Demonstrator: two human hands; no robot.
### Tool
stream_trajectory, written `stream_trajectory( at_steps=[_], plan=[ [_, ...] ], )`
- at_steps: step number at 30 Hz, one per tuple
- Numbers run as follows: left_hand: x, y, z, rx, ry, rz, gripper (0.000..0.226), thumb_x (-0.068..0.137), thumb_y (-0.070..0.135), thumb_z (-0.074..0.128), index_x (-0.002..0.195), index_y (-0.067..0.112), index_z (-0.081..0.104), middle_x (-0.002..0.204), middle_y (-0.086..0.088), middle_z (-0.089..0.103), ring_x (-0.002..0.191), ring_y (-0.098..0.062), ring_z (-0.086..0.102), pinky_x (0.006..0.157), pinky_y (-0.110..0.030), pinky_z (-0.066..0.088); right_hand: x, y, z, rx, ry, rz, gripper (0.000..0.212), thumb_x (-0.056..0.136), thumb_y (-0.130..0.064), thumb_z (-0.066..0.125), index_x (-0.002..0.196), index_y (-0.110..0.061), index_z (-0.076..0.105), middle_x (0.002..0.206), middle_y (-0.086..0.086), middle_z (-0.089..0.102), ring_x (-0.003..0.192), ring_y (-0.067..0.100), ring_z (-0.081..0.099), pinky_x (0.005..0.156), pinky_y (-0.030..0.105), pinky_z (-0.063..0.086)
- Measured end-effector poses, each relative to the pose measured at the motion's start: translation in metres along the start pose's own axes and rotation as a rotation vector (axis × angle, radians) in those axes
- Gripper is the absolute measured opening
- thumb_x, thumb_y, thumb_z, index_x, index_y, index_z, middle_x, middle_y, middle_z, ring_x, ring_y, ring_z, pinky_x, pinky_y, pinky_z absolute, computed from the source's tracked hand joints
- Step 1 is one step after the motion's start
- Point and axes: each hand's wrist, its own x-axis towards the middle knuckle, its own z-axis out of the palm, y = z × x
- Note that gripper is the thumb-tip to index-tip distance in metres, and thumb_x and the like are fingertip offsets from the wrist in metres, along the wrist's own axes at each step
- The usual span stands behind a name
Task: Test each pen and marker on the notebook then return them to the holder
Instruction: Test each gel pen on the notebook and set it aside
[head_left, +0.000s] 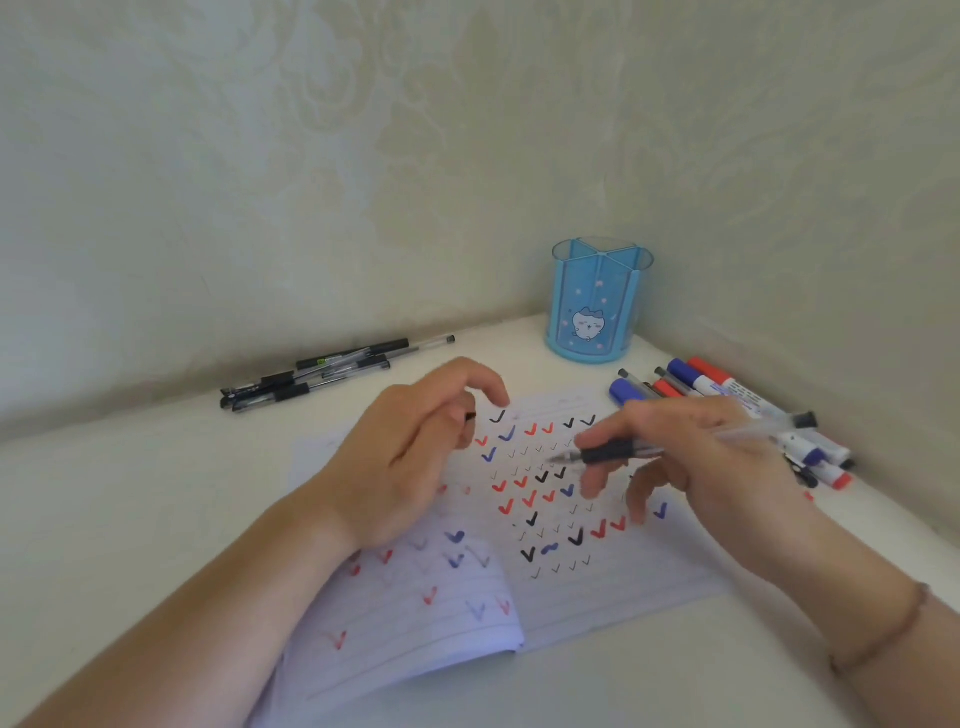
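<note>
Patterned wallpaper backed the worktop (130, 493); right hand (691, 457) gripped a pen (675, 447) above the notebook (597, 587), left hand (415, 452) pinching its cap (470, 416).

**What I cannot make out from the head camera**

My left hand (410, 457) covers part of the notebook (597, 597) page and some ticks; something small and dark at its fingertips is too hidden to name. My right hand (696, 462) hides several markers (727, 387). Both forearms are cut off by the bottom edge. Marker label print is too small to read.
</note>
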Motion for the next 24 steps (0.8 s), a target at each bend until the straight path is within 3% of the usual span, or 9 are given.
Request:
stream_trajectory(
  at_steps=[2,7,11,15,19,24],
  plan=[
    [0.001,-0.001,0.000,0.048,0.026,-0.019,0.024,0.094,0.020,0.036,0.108,0.028,0.054,0.068,0.007,0.048,0.063,-0.019,0.043,0.063,-0.034,0.040,-0.001,0.002,0.003,-0.112,0.001,0.077,0.030,0.074,-0.031,0.081,0.055,-0.012,0.067,0.049,0.015,0.062,0.044,0.030,0.055,0.043,0.027,0.041],
    [0.002,-0.003,0.004,0.194,-0.009,-0.013,0.025,0.093,0.028,0.055,0.115,0.039,0.052,0.084,0.016,0.062,0.067,-0.016,0.053,0.060,-0.014,0.036,-0.004,0.007,0.009,-0.320,0.007,0.151,0.046,0.076,-0.015,0.078,0.047,-0.010,0.044,0.038,0.003,0.044,0.035,0.015,0.037,0.040,0.020,0.030],
    [0.002,-0.004,0.003,0.283,-0.027,-0.054,0.031,0.090,0.036,0.067,0.117,0.046,0.055,0.094,0.029,0.070,0.081,0.002,0.063,0.068,-0.005,0.035,-0.003,0.008,0.008,-0.446,0.072,0.098,0.047,0.075,0.000,0.070,0.046,-0.007,0.034,0.042,0.000,0.032,0.037,0.005,0.034,0.042,0.013,0.030],
    [0.003,-0.003,0.006,0.222,0.021,-0.070,0.033,0.082,0.036,0.074,0.112,0.043,0.062,0.098,0.024,0.073,0.092,0.011,0.066,0.087,-0.016,0.048,-0.003,0.009,0.007,-0.472,0.041,0.099,0.045,0.075,-0.002,0.070,0.046,-0.008,0.036,0.042,-0.001,0.036,0.039,0.005,0.036,0.043,0.013,0.031],
    [0.003,-0.002,0.005,0.201,0.037,-0.059,0.022,0.080,0.029,0.078,0.101,0.036,0.073,0.096,0.021,0.074,0.090,0.010,0.067,0.088,-0.022,0.051,-0.004,0.011,0.008,-0.493,0.019,0.101,0.041,0.073,-0.005,0.071,0.048,-0.005,0.039,0.041,-0.004,0.043,0.042,0.007,0.039,0.043,0.016,0.033],
    [0.004,0.001,0.006,0.216,0.024,-0.062,0.035,0.076,0.044,0.069,0.110,0.045,0.060,0.097,0.027,0.071,0.090,0.006,0.068,0.089,-0.033,0.054,-0.004,0.010,0.007,-0.521,-0.014,0.119,0.035,0.070,-0.003,0.068,0.049,-0.004,0.040,0.042,-0.003,0.043,0.043,0.007,0.037,0.044,0.018,0.034]
  ],
)
